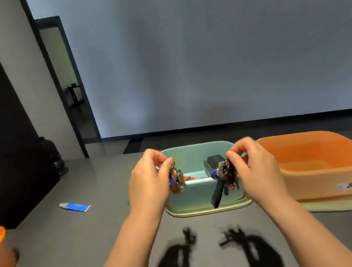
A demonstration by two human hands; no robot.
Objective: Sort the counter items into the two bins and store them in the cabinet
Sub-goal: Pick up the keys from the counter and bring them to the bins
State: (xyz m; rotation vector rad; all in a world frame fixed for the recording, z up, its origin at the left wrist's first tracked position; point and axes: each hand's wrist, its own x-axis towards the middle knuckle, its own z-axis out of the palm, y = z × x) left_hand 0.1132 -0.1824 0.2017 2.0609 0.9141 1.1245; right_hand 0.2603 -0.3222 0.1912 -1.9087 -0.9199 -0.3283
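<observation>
Now: two small bundles hanging over the green bin

Both hands are holding small dangling objects above the green bin (197, 150). The left hand (149, 185) is pinching a brown and metallic cluster (176, 181) between thumb and curled fingers, just inside the bin's left wall. The right hand (253, 166) is pinching a similar dark bundle (225, 171) over the bin's right half; what these bundles are is too blurred to tell. Black handled tools (216, 182) and something red are lying inside the bin. An orange bin (332, 174) is sitting just beside it on the right, resting on a pale lid. A blue tube (75, 207) is lying well apart on the grey counter (74, 257) to the left.
</observation>
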